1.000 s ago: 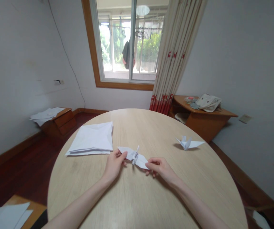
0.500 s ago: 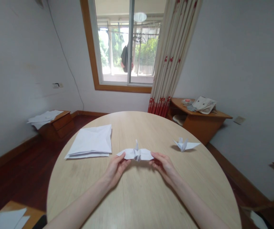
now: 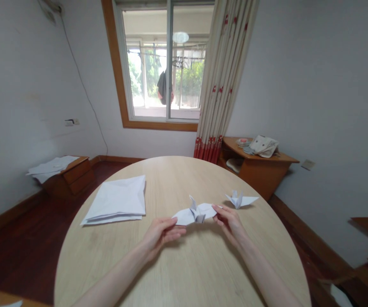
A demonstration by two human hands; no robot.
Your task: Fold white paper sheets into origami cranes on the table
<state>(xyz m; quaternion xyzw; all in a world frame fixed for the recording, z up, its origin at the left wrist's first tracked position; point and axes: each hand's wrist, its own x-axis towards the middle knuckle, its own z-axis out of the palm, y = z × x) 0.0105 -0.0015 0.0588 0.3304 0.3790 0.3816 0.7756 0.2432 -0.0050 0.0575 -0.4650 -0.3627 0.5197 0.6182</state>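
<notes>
Between my hands is a white paper crane [image 3: 199,212], its wings spread wide and a thin point sticking up at the far side. My left hand [image 3: 164,233] pinches the tip of the left wing between thumb and fingers. The right wing's tip is gripped by my right hand [image 3: 228,219], a little farther from me than the left. Beyond my right hand, a second paper crane [image 3: 240,201] rests on the round wooden table [image 3: 177,268].
A stack of folded white paper [image 3: 116,199] lies on the table's left side. Behind the table are a window [image 3: 166,76] and a curtain [image 3: 220,85]. A low wooden cabinet [image 3: 257,170] stands at the back right, and a small drawer unit [image 3: 80,175] bearing papers at the left.
My hands have carried the crane to the right and tilted it, right wing higher. The second crane and paper stack stay put on the table while the camera view shifts slightly.
</notes>
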